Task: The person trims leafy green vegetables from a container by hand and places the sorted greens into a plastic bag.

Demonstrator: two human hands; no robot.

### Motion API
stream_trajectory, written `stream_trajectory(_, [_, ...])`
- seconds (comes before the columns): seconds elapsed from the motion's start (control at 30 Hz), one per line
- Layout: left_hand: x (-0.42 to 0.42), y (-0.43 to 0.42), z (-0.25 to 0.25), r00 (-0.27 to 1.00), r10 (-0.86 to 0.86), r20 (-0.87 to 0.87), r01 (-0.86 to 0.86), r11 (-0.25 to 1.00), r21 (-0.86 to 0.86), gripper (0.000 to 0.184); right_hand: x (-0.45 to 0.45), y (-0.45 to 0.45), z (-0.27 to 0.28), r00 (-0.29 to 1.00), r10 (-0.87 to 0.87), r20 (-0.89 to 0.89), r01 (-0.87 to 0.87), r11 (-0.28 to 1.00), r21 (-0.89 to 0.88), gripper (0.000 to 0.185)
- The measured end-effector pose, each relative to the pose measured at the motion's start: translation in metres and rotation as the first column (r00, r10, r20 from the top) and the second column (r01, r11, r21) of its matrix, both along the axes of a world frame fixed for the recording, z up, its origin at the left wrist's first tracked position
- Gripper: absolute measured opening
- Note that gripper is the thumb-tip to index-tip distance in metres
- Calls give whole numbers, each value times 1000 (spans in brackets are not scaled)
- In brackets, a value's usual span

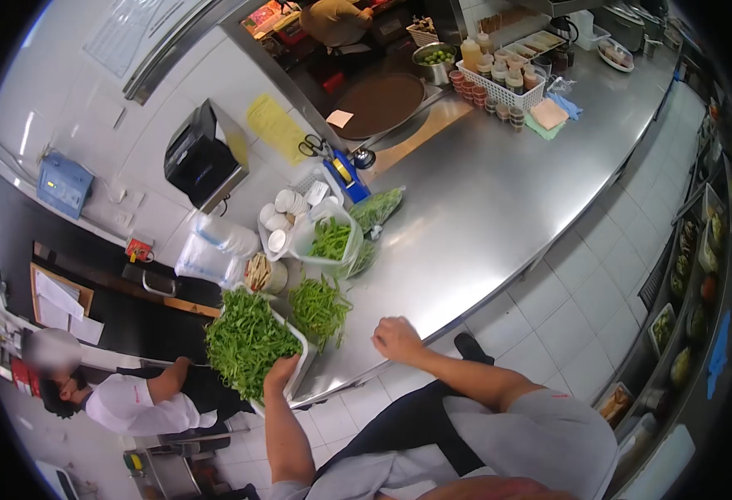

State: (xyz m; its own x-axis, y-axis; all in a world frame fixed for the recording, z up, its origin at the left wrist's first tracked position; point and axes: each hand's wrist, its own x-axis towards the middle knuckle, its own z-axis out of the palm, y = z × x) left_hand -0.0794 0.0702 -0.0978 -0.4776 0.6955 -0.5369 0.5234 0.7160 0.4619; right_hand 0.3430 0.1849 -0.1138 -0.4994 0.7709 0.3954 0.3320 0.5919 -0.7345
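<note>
A white tub [301, 354] heaped with cut leafy greens [249, 342] stands at the near left corner of the counter. My left hand [280, 377] is closed on the tub's near edge; its fingertips are partly hidden by the greens. My right hand [398, 339] is over the counter's front edge with its fingers curled in and nothing visible in them. A loose pile of green stems [319, 310] lies on the metal between the tub and a clear container [298, 243] holding more greens. Beside that container is a plastic bag of greens [377, 210].
The steel counter [483, 217] runs to the far right. White cups [287, 202], a jar of sticks [259, 273] and a blue tape dispenser [346, 175] line the wall. A basket of sauce bottles [503, 83] stands farther back. A co-worker [145, 396] stands at the left.
</note>
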Motion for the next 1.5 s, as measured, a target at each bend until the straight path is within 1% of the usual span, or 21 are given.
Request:
stream_trajectory(0.1, [50, 20, 58, 996, 94, -15, -95, 978, -186, 62, -4, 8, -8, 994, 103, -30, -104, 994, -36, 17])
stream_trajectory(0.17, [29, 12, 28, 991, 107, -85, -120, 980, -157, 58, -4, 16, -6, 984, 173, -49, -177, 982, -70, 17])
stream_trajectory(0.3, [43, 18, 24, 950, 18, -311, -73, 983, -166, 54, -8, 30, -3, 961, 272, -40, -275, 956, -105, 20])
stream_trajectory(0.33, [47, 18, 26, 969, 96, -226, -125, 985, -118, 50, -11, 33, -4, 955, 295, -27, -296, 948, -116, 22])
stream_trajectory(0.43, [70, 30, 54, 945, 178, -273, -242, 945, -221, 43, -16, 37, -8, 928, 363, -79, -371, 919, -134, 20])
stream_trajectory(0.57, [82, 20, 55, 943, 243, -227, -231, 970, 81, 38, -22, 41, -12, 918, 394, -57, -398, 908, -130, 21])
stream_trajectory(0.6, [78, 18, 56, 965, 164, -207, -161, 987, 30, 39, -22, 39, -12, 914, 398, -74, -405, 904, -141, 21])
stream_trajectory(0.7, [60, 11, 45, 980, 159, -120, -159, 987, 14, 42, -25, 47, -8, 912, 400, -86, -409, 901, -144, 20])
stream_trajectory(0.77, [81, 27, 91, 987, 47, -153, -79, 975, -210, 49, -26, 45, -8, 908, 417, -47, -419, 895, -153, 21])
stream_trajectory(0.8, [99, 31, 111, 981, -76, -177, 80, 997, 12, 54, -33, 47, -20, 898, 440, 21, -433, 891, -136, 19])
stream_trajectory(0.83, [79, 24, 95, 972, -164, -166, 186, 974, 127, 59, -32, 42, -24, 914, 405, -5, -396, 892, -217, 17])
stream_trajectory(0.87, [89, 21, 107, 994, -71, -79, 90, 958, 271, 59, -39, 40, -44, 926, 379, -10, -372, 905, -206, 20])
stream_trajectory(0.97, [79, 7, 132, 986, 149, 78, -160, 975, 155, 51, -40, 35, -36, 934, 337, -121, -357, 868, -345, 16])
stream_trajectory(1.0, [78, 6, 138, 960, 251, 121, -270, 947, 177, 54, -39, 40, -14, 932, 356, -62, -362, 918, -163, 15])
stream_trajectory(1.03, [91, 9, 160, 942, 302, 145, -331, 904, 270, 54, -41, 40, -3, 934, 355, -48, -358, 921, -155, 16])
stream_trajectory(1.07, [74, 2, 147, 920, 311, 237, -377, 864, 333, 54, -44, 39, 1, 940, 336, -54, -340, 922, -184, 16])
stream_trajectory(1.1, [68, -6, 147, 921, 325, 216, -379, 876, 300, 53, -46, 36, 4, 949, 311, -52, -315, 922, -226, 16])
stream_trajectory(1.17, [54, -11, 168, 929, 330, 167, -363, 899, 244, 50, -52, 32, 9, 961, 275, -27, -269, 911, -311, 15])
stream_trajectory(1.3, [31, -24, 151, 918, 139, 372, -353, 713, 606, 41, -79, 22, 39, 982, 132, -133, -184, 813, -553, 17])
stream_trajectory(1.4, [7, -26, 147, 913, 85, 400, -342, 694, 634, 40, -119, -2, 104, 940, 241, -241, -326, 842, -430, 25])
stream_trajectory(1.5, [0, -25, 158, 896, 47, 441, -347, 694, 630, 37, -159, -18, 124, 903, 331, -275, -420, 814, -400, 31])
